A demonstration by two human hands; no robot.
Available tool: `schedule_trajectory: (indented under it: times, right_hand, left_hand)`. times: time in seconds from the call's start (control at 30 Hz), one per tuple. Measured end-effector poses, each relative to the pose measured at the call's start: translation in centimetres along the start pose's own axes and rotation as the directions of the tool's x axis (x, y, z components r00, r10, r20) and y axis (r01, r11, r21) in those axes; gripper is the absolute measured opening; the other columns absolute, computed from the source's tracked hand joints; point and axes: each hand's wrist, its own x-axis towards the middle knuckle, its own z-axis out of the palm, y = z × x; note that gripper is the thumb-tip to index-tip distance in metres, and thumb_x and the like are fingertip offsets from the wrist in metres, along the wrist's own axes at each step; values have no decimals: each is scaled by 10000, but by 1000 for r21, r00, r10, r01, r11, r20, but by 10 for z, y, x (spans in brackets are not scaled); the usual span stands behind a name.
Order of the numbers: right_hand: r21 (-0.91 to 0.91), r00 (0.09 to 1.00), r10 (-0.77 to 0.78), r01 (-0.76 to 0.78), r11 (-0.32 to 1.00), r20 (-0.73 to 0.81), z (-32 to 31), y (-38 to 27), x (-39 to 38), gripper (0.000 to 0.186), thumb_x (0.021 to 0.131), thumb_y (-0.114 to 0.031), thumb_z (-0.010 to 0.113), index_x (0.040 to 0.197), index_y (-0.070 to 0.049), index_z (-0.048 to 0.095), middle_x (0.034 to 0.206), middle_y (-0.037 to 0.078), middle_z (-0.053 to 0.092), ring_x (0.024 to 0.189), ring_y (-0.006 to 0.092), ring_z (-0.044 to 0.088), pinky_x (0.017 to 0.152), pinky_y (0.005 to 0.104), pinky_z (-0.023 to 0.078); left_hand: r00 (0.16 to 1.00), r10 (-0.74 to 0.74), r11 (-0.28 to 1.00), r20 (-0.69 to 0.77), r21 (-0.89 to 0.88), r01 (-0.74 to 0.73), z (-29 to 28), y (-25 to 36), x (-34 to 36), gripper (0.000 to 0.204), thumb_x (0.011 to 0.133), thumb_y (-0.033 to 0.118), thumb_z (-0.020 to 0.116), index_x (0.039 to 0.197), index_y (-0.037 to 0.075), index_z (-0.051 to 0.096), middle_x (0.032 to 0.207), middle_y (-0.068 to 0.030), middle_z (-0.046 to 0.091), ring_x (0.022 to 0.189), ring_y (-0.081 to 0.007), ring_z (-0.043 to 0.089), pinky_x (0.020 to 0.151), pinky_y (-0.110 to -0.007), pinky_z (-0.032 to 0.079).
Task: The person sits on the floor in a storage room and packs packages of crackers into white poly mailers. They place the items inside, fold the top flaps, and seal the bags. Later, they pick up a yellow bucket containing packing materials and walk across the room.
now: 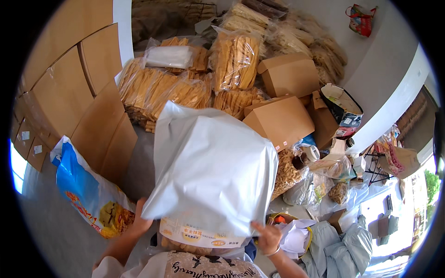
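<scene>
A large silvery-white plastic bag [208, 162] spreads out in front of me, wide and creased. My left hand [140, 219] is closed at its lower left corner, the fingers partly hidden by the plastic. At the lower right edge my right hand [269, 238] pinches the same bag, a pale band round the wrist. Under the bag's near edge shows a clear package with a white and orange printed panel [199, 234]; tan pieces are visible below the panel. It sits close against my brown patterned apron [208, 266]. The rest of that package is covered.
Flattened cardboard [65, 88] leans at the left, beside a blue and white printed sack [85, 185]. Clear bags of tan sticks [236, 60] are stacked behind. Cardboard boxes [280, 121] stand back right. Nearer right are a yellow-rimmed container [307, 241] with white paper and grey plastic bags [345, 250].
</scene>
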Motion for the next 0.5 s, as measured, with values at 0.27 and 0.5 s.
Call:
schedule_trajectory:
  times: [0.27,0.5]
  right_hand:
    - [188,952,254,-285,940,170,23,-36,-58,387,691,59,531,1023,-66,686,542,77,527,412,214,514,415,294,415]
    - [277,902,407,-358,892,-143,-9,-38,66,175,833,-58,550,928,20,674,779,109,687,664,125,628,602,251,464]
  left_hand:
    - [967,-204,938,-149,254,237,-13,-47,-82,283,912,247,514,1031,-5,470,958,-76,526,961,-177,490,861,-316,399]
    - [964,141,944,-226,-263,-200,18,69,39,327,920,178,500,1185,-11,531,1125,-65,576,1029,-121,527,900,-264,400]
